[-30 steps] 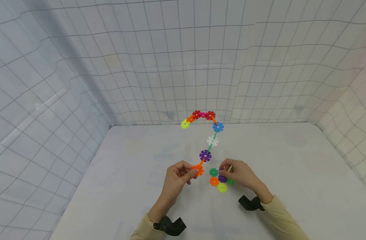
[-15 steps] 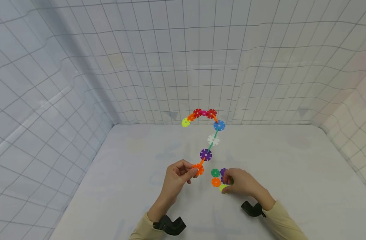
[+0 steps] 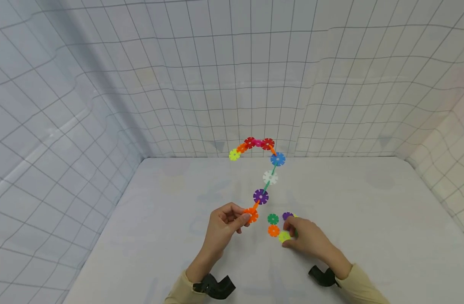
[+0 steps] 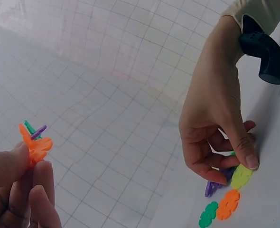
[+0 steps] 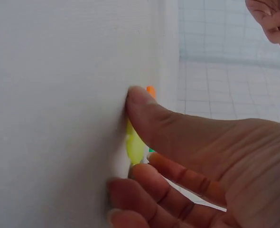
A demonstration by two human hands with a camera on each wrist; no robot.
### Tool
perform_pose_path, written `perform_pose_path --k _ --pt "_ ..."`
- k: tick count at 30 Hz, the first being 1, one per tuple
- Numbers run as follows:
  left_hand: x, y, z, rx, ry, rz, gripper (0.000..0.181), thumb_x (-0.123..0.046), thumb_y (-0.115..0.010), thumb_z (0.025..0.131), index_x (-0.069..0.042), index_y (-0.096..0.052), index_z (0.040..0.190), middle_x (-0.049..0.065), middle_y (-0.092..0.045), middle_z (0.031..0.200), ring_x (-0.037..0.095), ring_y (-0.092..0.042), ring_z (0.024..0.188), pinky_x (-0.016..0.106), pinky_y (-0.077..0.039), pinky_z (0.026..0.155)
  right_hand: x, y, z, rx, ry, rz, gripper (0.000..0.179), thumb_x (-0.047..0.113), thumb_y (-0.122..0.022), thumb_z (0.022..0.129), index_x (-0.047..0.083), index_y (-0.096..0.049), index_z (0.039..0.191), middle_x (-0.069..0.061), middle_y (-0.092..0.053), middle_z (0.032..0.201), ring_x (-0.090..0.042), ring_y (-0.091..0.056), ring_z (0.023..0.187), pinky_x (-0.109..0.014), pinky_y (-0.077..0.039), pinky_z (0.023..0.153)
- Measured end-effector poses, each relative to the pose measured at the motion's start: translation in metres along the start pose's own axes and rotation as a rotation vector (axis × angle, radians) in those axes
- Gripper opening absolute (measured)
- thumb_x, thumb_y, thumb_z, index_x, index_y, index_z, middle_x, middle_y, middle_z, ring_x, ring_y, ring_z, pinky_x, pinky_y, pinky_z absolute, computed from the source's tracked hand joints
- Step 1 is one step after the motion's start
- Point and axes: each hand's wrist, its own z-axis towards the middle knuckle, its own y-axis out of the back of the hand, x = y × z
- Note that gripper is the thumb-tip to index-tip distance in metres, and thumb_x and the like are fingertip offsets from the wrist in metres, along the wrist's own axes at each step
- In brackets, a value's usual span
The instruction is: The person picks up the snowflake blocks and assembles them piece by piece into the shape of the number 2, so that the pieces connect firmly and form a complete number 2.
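My left hand (image 3: 225, 228) pinches an orange snowflake disc (image 3: 252, 215) between thumb and fingers. That disc ends a hooked chain of interlocking discs, through a purple disc (image 3: 260, 196), a white disc (image 3: 270, 177) and a blue disc (image 3: 278, 159) to red ones and a yellow tip (image 3: 234, 155). My right hand (image 3: 309, 237) is low over loose discs, fingers bent and spread from the thumb. In the left wrist view its thumb tip is right at the edge of a loose yellow disc (image 4: 241, 176). A purple disc (image 4: 217, 186) is partly hidden under its fingers.
Left of my right hand lie a loose green disc (image 3: 272, 218) and a loose orange disc (image 3: 273, 230). Another purple disc (image 3: 287, 216) lies just beyond the fingers. White sheeting with a grid (image 3: 232, 84) rises behind and beside the white table (image 3: 171, 202).
My right hand came down and towards me onto the loose discs, then shifted slightly right. The far loose purple disc has slid right. My left hand stays on the chain.
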Motion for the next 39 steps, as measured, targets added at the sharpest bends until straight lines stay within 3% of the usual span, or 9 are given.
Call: perform_pose_path --k 14,20,25,33,36,39 --pt "0.0 -0.001 0.0 0.01 -0.014 0.006 0.013 -0.006 -0.069 0.087 0.006 -0.064 0.09 0.015 -0.067 0.078 0.017 -0.061 0.065 0.023 -0.049 0.055 -0.009 0.004 0.0 0.024 -0.046 0.032 0.034 0.02 -0.086 0.067 0.014 -0.058 0.084 0.006 -0.051 0.072 -0.012 -0.044 0.063 -0.027 -0.038 0.057" --pt "-0.001 -0.001 0.0 0.008 -0.022 0.004 0.013 -0.007 -0.069 0.087 0.005 -0.064 0.089 0.015 -0.067 0.078 0.018 -0.062 0.065 0.024 -0.049 0.055 -0.007 0.007 -0.002 0.012 -0.003 0.08 0.027 0.014 -0.083 0.072 0.014 -0.058 0.081 0.009 -0.053 0.071 -0.01 -0.047 0.062 -0.026 -0.042 0.056" --pt "-0.003 0.0 -0.001 0.004 -0.019 0.003 0.014 -0.008 -0.07 0.086 0.004 -0.065 0.089 0.014 -0.067 0.078 0.018 -0.062 0.065 0.024 -0.048 0.054 0.005 0.014 -0.003 -0.058 0.089 0.218 0.022 0.01 -0.078 0.078 0.014 -0.057 0.082 0.009 -0.056 0.069 -0.008 -0.052 0.056 -0.025 -0.047 0.052" --pt "-0.004 0.001 -0.003 0.012 -0.01 -0.005 0.015 -0.009 -0.07 0.087 0.005 -0.064 0.089 0.014 -0.067 0.077 0.017 -0.062 0.065 0.024 -0.049 0.054 0.04 0.038 -0.007 -0.17 0.197 0.631 0.014 0.003 -0.07 0.085 0.002 -0.06 0.095 -0.006 -0.068 0.079 -0.024 -0.067 0.065 -0.039 -0.055 0.058" --pt "-0.005 0.001 -0.003 0.015 -0.01 -0.014 0.015 -0.009 -0.069 0.087 0.005 -0.064 0.089 0.014 -0.067 0.077 0.018 -0.062 0.065 0.025 -0.049 0.054 0.053 0.043 -0.008 -0.175 0.236 0.687 0.015 -0.001 -0.068 0.085 0.001 -0.06 0.097 -0.009 -0.069 0.083 -0.025 -0.068 0.068 -0.038 -0.055 0.06" --pt "-0.006 0.0 -0.003 0.028 -0.014 -0.021 0.016 -0.01 -0.069 0.087 0.005 -0.064 0.09 0.015 -0.067 0.077 0.018 -0.062 0.065 0.025 -0.049 0.054 0.062 0.044 -0.008 -0.191 0.287 0.673 0.015 -0.002 -0.068 0.085 0.003 -0.062 0.098 -0.008 -0.069 0.086 -0.022 -0.068 0.069 -0.037 -0.055 0.063"
